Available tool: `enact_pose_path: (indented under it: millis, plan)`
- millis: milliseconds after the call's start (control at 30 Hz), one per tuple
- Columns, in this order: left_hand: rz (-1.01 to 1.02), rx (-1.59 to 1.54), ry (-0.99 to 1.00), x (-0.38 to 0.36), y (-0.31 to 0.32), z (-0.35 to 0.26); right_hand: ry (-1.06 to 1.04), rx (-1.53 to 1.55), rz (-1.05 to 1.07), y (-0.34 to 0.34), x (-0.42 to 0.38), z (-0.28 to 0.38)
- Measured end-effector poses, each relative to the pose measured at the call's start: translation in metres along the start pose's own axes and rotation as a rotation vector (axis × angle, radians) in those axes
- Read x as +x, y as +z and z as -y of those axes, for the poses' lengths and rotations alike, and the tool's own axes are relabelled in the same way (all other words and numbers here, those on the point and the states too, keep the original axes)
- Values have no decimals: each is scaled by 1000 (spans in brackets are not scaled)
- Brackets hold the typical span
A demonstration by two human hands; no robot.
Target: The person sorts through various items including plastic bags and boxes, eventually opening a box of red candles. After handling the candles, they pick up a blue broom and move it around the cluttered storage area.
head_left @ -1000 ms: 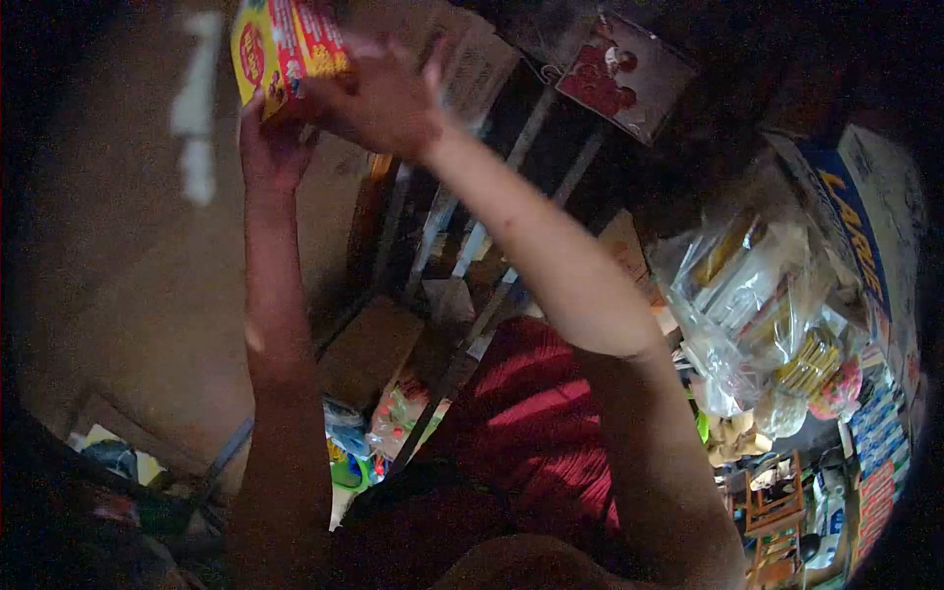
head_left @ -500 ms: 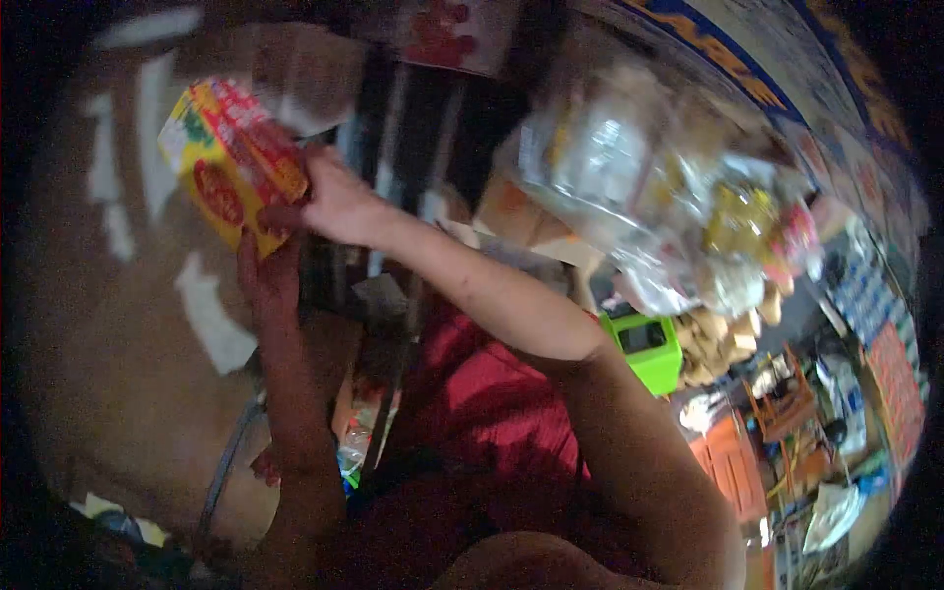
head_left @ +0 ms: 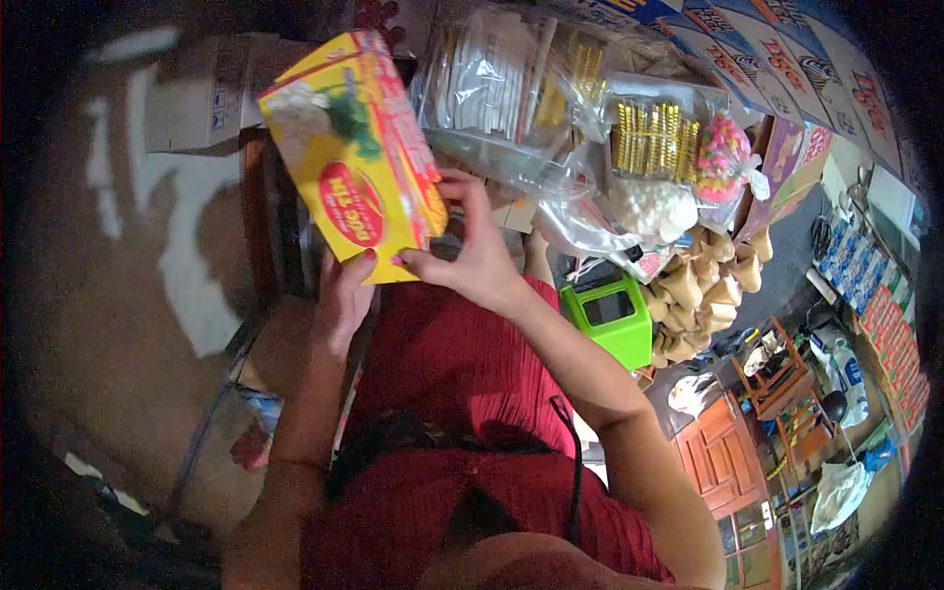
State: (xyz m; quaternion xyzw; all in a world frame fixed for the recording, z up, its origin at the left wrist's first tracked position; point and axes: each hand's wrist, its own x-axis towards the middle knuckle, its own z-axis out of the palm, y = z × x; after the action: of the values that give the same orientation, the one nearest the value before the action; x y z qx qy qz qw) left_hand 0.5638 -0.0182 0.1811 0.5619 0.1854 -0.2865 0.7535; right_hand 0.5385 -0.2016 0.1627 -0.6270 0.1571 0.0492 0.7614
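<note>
The left hand point(head_left: 346, 300) pinches the lower edge of a yellow-and-red printed carton point(head_left: 349, 162), thumb on its printed face. The right hand point(head_left: 472, 246) grips the carton's lower right corner between thumb and curved fingers. The carton is held up, tilted, in front of the red clothing point(head_left: 447, 369), near clear plastic bags point(head_left: 492, 84). A bright green container point(head_left: 629, 334) lies beyond the right forearm.

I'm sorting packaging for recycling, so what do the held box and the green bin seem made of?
Yellow box: probably printed cardboard, given its flat panels and crisp folded edges; coating unclear. Green bin: likely smooth molded plastic, judging by its uniform bright color and rounded corners.
</note>
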Motion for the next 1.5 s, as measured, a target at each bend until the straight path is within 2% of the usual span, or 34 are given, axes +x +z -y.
enact_pose_path:
  millis: [67, 100, 167, 233, 300, 333, 367, 433, 500, 567, 600, 633, 667, 700, 767, 833, 867, 900, 933, 1000, 1033, 1067, 1100, 1133, 1167, 1233, 1267, 1300, 1333, 1367, 1400, 1433, 1500]
  plan:
    - [58, -165, -102, -7, 1, 12, -3, 39, 17, -23, -19, 10]
    - [47, -173, -100, -10, 3, 15, 4, 36, 29, -30, -27, 12]
    - [102, -150, -259, -21, 5, 19, 84, 27, 64, -39, -42, 13]
    - [84, -140, -289, -29, 11, 24, 136, 10, 113, -41, -49, 9]
    - [163, -77, -413, -39, 8, 28, 234, -13, 173, -38, -62, 0]
    - [150, -130, -456, -47, 9, 30, 198, -144, 236, -38, -69, -20]
    - [131, -152, -462, -52, 5, 38, 218, -151, 256, -35, -73, -34]
    - [83, -38, -483, -57, -6, 52, 348, 11, 325, -29, -81, -59]
    - [-16, -33, -501, -53, -3, 68, 392, 22, 377, -33, -89, -103]
    - [100, 112, -505, -41, -15, 102, 477, -108, 557, -46, -92, -136]
    - [120, 155, -570, -35, -19, 120, 590, -1, 575, -53, -88, -134]
    - [145, 197, -636, -29, -22, 137, 601, -6, 589, -59, -88, -138]
    - [179, 169, -565, -20, -12, 138, 714, 161, 540, -65, -89, -145]
    - [257, 165, -602, -13, -31, 188, 826, 326, 482, -72, -91, -155]
    - [355, 215, -540, 9, -19, 211, 849, 269, 467, -97, -106, -204]
    - [363, 639, -473, 33, -11, 242, 954, 361, 329, -117, -109, -227]
    - [260, 792, -516, 35, -25, 318, 918, 381, 306, -129, -113, -251]
    - [354, 768, -500, 50, -19, 322, 882, 400, 284, -142, -117, -275]
    - [446, 740, -482, 64, -13, 324, 957, 403, 258, -152, -114, -282]
    - [390, 786, -441, 82, -5, 360, 1031, 428, 183, -168, -105, -306]
    - [348, 774, -345, 94, 0, 372, 958, 475, 201, -177, -103, -322]
    - [305, 762, -248, 103, 3, 381, 941, 430, 121, -180, -95, -330]
    - [299, 761, -250, 110, 8, 373, 924, 386, 43, -181, -88, -337]
    - [286, 793, -281, 117, 9, 363, 917, 373, 54, -183, -81, -342]
    - [273, 825, -313, 121, 9, 354, 942, 505, 118, -205, -88, -381]
    - [229, 832, -329, 119, 2, 375, 911, 53, 264, -218, -82, -419]
    - [195, 706, -314, 116, 3, 363, 976, 244, 181, -214, -73, -399]
    - [158, 588, -291, 115, 1, 350, 973, 307, 180, -211, -69, -390]
    - [158, 696, -316, 115, 1, 342, 971, 370, 179, -208, -65, -381]
    - [165, 546, -192, 114, -17, 403, 969, 432, 178, -204, -60, -370]
    - [205, 440, -284, 106, -8, 352, 981, 494, 71, -192, -55, -350]
    - [184, 472, -249, 103, -16, 369, 1004, 440, 35, -199, -64, -352]
    - [208, 674, -381, 93, -19, 293, 942, 199, 143, -209, -78, -370]
